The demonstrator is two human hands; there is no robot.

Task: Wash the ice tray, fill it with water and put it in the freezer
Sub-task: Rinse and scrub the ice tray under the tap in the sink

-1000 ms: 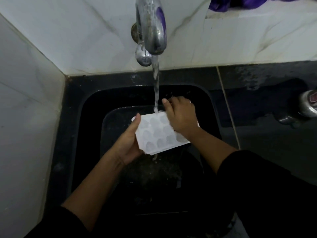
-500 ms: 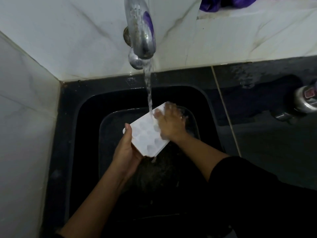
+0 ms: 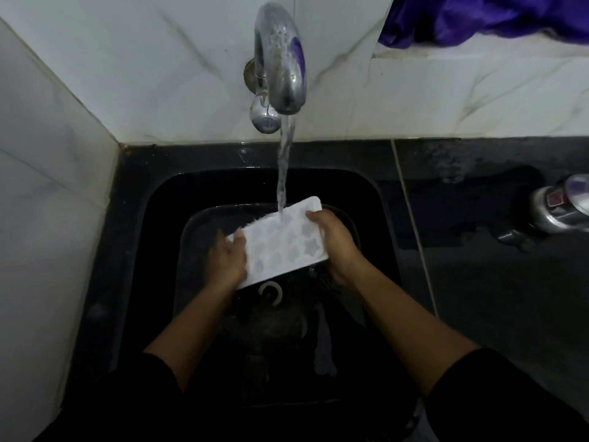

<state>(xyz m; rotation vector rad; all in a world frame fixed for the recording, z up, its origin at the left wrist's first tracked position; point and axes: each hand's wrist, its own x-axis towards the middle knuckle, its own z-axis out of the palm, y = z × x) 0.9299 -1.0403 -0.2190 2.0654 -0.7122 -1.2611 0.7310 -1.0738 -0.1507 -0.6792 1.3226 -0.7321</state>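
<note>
Water runs from the chrome tap on the marble wall and lands on the far edge of the white ice tray, which is held tilted above the black sink, clear of its bottom. The tray's star-shaped cavities face up. The left hand grips the tray's left end, thumb on top and the other fingers hidden beneath it. The right hand grips the right end, its fingers curled over the edge. Just under the tray's near edge a pale ring shows in the dark basin. To the right of the sink lies the dark, wet surface, and a shiny metal object stands at its far right, partly cut off. A purple cloth lies on the ledge above.
</note>
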